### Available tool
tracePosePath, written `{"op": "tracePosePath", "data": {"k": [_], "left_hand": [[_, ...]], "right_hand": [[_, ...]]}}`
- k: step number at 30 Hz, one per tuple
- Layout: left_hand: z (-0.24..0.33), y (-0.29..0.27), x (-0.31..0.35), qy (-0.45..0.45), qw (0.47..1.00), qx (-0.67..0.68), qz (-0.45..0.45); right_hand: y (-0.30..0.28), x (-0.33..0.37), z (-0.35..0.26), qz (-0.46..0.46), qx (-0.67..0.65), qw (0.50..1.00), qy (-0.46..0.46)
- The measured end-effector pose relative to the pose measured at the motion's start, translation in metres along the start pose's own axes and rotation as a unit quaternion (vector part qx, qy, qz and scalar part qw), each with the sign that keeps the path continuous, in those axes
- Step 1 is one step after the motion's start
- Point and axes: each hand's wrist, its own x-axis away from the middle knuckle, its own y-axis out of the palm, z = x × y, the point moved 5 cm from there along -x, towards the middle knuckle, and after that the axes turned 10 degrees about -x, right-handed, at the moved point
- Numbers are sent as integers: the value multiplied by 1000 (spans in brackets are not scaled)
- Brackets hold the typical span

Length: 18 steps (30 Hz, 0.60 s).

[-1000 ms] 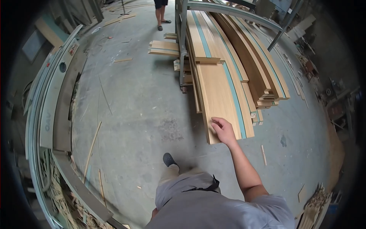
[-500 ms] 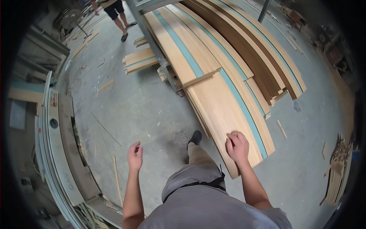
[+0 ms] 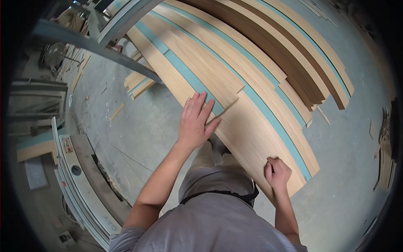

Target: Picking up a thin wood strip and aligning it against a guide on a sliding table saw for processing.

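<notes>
My left hand [image 3: 194,126] lies flat near the end of an upper light-wood board [image 3: 210,77] with a teal stripe. Its fingers are spread across the stripe and the board's left edge. Beneath that board, a longer wood board [image 3: 254,130], also teal-striped, reaches out toward me. Over this lower board's near end is my right hand [image 3: 278,173], its fingers curled in and the thumb close to the forefinger. Whatever those fingers may hold is too small or hidden to make out.
More striped boards and brown lengths [image 3: 289,63] are stacked to the right. A grey metal beam [image 3: 100,52] crosses at upper left. Long panels [image 3: 90,180] stand along the left side. Wood offcuts [image 3: 117,111] lie on the concrete floor [image 3: 109,134].
My left hand has come up from beside my body onto the upper board. My right hand has curled more tightly. My body has moved nearer the stack, and the person at upper left has left view.
</notes>
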Motion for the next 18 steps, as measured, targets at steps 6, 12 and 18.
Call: {"op": "tracePosePath", "data": {"k": [6,12,18], "left_hand": [[-3,9,-7,12,1000,-5,7],[-3,4,-5,25,999,-16,14],[-4,6,-5,13,1000,-9,12]], "right_hand": [[1,-3,-1,36,46,998,23],[3,-3,-4,63,51,995,62],[5,-3,-4,59,56,994,70]]}}
